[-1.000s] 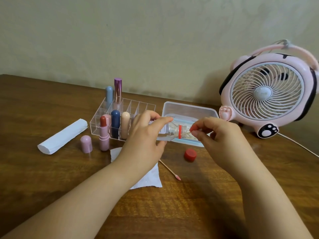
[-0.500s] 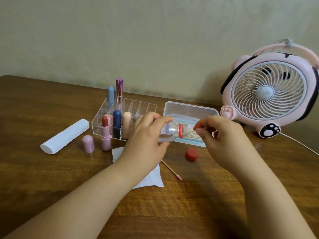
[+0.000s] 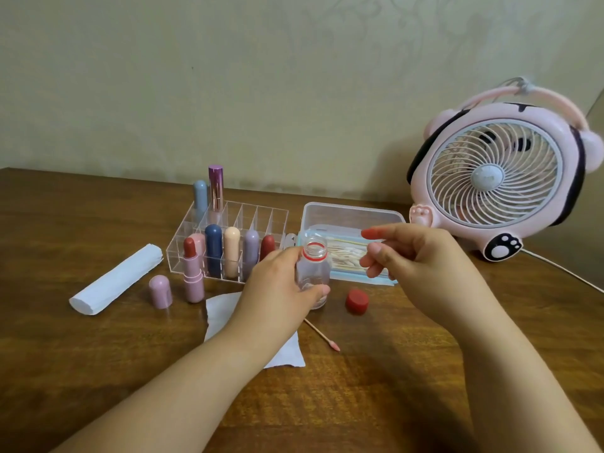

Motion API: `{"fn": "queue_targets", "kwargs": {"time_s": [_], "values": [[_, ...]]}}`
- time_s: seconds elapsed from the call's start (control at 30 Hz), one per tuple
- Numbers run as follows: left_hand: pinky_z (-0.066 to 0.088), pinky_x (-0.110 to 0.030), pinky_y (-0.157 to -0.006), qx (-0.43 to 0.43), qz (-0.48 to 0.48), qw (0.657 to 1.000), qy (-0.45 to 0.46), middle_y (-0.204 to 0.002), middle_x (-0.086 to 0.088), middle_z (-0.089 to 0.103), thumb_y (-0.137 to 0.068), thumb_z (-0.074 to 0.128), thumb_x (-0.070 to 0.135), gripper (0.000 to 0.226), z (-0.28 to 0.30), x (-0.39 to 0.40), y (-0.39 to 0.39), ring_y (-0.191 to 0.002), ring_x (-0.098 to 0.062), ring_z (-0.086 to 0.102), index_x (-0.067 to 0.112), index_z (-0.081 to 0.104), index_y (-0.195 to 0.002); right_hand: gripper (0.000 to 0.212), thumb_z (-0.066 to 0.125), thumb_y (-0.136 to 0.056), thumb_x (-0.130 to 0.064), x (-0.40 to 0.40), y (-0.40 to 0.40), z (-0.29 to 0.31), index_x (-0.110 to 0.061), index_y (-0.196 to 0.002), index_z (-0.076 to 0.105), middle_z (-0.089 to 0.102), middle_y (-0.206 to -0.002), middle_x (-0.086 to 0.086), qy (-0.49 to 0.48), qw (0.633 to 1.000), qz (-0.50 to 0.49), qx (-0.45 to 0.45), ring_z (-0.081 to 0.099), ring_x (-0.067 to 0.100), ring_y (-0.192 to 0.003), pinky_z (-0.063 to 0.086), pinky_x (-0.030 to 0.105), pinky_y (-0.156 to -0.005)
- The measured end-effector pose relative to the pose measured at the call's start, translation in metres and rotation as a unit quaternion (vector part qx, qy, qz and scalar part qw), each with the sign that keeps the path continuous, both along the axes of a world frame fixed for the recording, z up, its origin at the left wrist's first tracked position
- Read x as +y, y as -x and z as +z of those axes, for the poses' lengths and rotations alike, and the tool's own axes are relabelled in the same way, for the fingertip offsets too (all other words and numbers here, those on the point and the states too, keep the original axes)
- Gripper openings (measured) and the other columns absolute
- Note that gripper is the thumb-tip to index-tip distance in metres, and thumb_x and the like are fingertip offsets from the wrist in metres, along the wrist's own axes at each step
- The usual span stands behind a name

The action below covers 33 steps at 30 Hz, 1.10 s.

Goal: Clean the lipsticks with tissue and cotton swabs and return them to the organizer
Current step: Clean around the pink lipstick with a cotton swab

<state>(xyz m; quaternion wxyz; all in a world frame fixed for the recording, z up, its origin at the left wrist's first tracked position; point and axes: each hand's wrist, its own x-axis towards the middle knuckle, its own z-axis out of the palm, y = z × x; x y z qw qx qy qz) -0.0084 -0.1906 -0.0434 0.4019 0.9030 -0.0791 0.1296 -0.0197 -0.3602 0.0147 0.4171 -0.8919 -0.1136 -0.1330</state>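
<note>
My left hand [image 3: 277, 289] grips a small clear bottle [image 3: 312, 273] upright, its red-ringed mouth uncapped. Just right of that mouth, my right hand [image 3: 418, 259] hovers with thumb and fingertips pinched together, as on a thin cotton swab that is hard to make out against the swab box [image 3: 353, 214] behind. The clear organizer [image 3: 258, 210] holds several capped lipsticks. In front of it stands an open pink lipstick [image 3: 192, 273] with its cap [image 3: 160, 291] beside it. A torn tissue [image 3: 222, 308] lies under my left wrist, and a used swab [image 3: 322, 335] lies nearby.
The bottle's red cap [image 3: 357, 301] sits on the wooden table right of the bottle. A rolled white tissue [image 3: 114, 281] lies at the left. A pink fan [image 3: 496, 181] stands at the back right, its cable [image 3: 562, 269] trailing off to the right.
My left hand has turned the bottle from tilted sideways towards the right hand to upright and lowered it. My right hand has drawn back slightly from the bottle's mouth.
</note>
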Motion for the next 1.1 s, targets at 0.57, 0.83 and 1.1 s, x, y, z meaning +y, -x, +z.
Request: {"fn": "queue_targets", "kwargs": {"time_s": [0.57, 0.83, 1.1], "values": [[0.046, -0.019, -0.088, -0.136, 0.050, 0.989, -0.034, -0.102, 0.015, 0.047, -0.091, 0.055, 0.041, 0.023, 0.038, 0.029, 0.031, -0.104, -0.007, 0.048, 0.034, 0.040, -0.108, 0.013, 0.052, -0.094, -0.023, 0.030, 0.003, 0.010, -0.021, -0.088, 0.063, 0.068, -0.069, -0.009, -0.124, 0.991, -0.036, -0.016, 0.061, 0.001, -0.060, 0.046, 0.017, -0.057], [0.029, -0.006, -0.079, -0.190, 0.160, 0.969, 0.014, -0.111, 0.016, 0.033, -0.085, 0.066, 0.027, 0.044, 0.027, 0.110, 0.037, -0.106, 0.003, 0.029, 0.021, 0.043, -0.122, 0.013, 0.049, -0.097, -0.016, 0.089, 0.009, 0.014, -0.018, -0.095, 0.062, 0.068, -0.070, -0.001, -0.146, 0.989, 0.024, 0.016, 0.059, -0.001, -0.056, 0.046, 0.010, -0.053], [0.036, -0.036, -0.103, -0.026, 0.152, 0.987, -0.046, -0.120, 0.015, 0.040, -0.074, 0.068, 0.056, 0.065, 0.002, 0.128, 0.024, -0.120, -0.009, 0.027, 0.029, 0.042, -0.126, 0.022, 0.041, -0.100, -0.018, 0.139, -0.005, -0.021, -0.018, -0.094, 0.063, 0.067, -0.070, -0.001, -0.162, 0.981, 0.037, 0.094, 0.059, -0.001, -0.056, 0.050, 0.013, -0.058]]}}
